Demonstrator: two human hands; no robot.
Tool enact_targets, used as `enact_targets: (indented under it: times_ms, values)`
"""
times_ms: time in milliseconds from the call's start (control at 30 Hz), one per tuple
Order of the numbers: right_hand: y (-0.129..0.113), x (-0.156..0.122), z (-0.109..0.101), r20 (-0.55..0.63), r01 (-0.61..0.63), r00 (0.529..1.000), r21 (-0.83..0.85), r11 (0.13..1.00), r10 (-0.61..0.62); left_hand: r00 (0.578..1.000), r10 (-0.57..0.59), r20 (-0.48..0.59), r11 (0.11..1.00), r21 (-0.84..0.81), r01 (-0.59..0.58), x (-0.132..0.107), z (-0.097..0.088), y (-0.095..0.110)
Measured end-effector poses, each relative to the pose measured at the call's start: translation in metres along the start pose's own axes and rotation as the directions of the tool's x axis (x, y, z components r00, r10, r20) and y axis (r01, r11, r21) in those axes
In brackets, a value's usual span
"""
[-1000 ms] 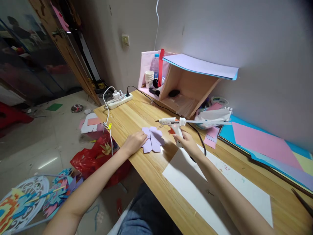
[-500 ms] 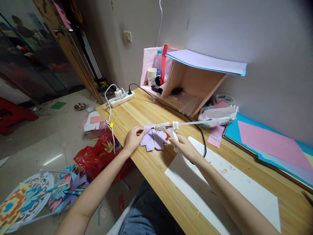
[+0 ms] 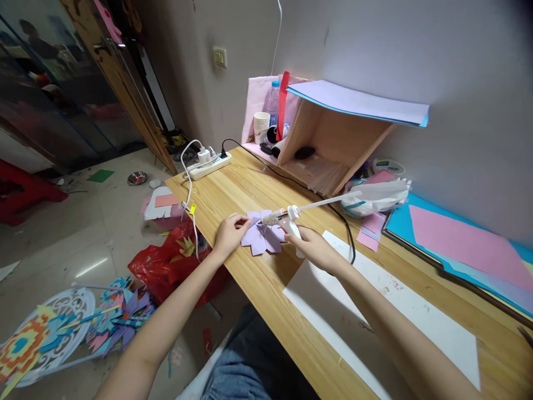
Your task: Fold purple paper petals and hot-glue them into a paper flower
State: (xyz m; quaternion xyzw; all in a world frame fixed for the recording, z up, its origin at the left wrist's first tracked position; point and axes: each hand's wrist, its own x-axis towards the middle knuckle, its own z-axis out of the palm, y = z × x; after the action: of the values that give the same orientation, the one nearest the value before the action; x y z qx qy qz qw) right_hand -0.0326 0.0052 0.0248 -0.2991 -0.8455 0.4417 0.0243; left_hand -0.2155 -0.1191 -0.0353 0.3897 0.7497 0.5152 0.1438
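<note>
White paper sheet (image 3: pixel 375 311) lies nearest on the wooden tabletop (image 3: pixel 258 289), under the right forearm. Just past it, the right hand (image 3: pixel 316 250) has its grip clenched round the handle of a glue gun (image 3: pixel 287 218). The nozzle points toward nine o'clock, over or perhaps touching a purple paper flower (image 3: pixel 260 240). The flower lies flat near the tabletop's left edge, at ten o'clock from the right hand. At the flower's nine o'clock, the left hand (image 3: pixel 228 236) has its grip pinched on a petal, just beside the nozzle.

The hot tip or fresh glue could burn those fingertips, close as they are, and a drip could mark the wood. The black cord (image 3: pixel 347 239) loops at the right hand's three o'clock and could snag if the gun swings. A shove toward seven o'clock could send the flower over the edge towards the red bag (image 3: pixel 166 266) on the floor.

Bare wood lies open at the flower's twelve o'clock, up to the power strip (image 3: pixel 207 165). At two o'clock a white plastic bag (image 3: pixel 375 195) and a wooden box (image 3: pixel 333 155) crowd the space.
</note>
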Motion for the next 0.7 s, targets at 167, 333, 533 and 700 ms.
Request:
enact_targets:
  times_ms: [167, 333, 533, 700]
  values:
    - [-0.014, 0.004, -0.007, 0.048, 0.028, 0.999, -0.141, 0.99, -0.021, 0.999, 0.039, 0.002, 0.999, 0.023, -0.039, -0.001, 0.0, 0.0]
    - [-0.019, 0.007, -0.01, 0.072, 0.003, 0.997, -0.212, 0.977, 0.012, 0.998, 0.063, 0.006, 0.997, 0.036, -0.063, -0.002, 0.001, -0.001]
    - [-0.015, 0.011, -0.009, 0.023, -0.016, 1.0, -0.107, 0.994, 0.019, 0.998, 0.069, 0.013, 0.997, 0.036, -0.07, -0.002, 0.002, -0.001]
    - [-0.016, 0.011, -0.011, 0.024, -0.044, 0.999, -0.008, 0.999, 0.044, 0.998, 0.053, 0.027, 0.997, 0.048, -0.055, -0.002, 0.001, 0.001]
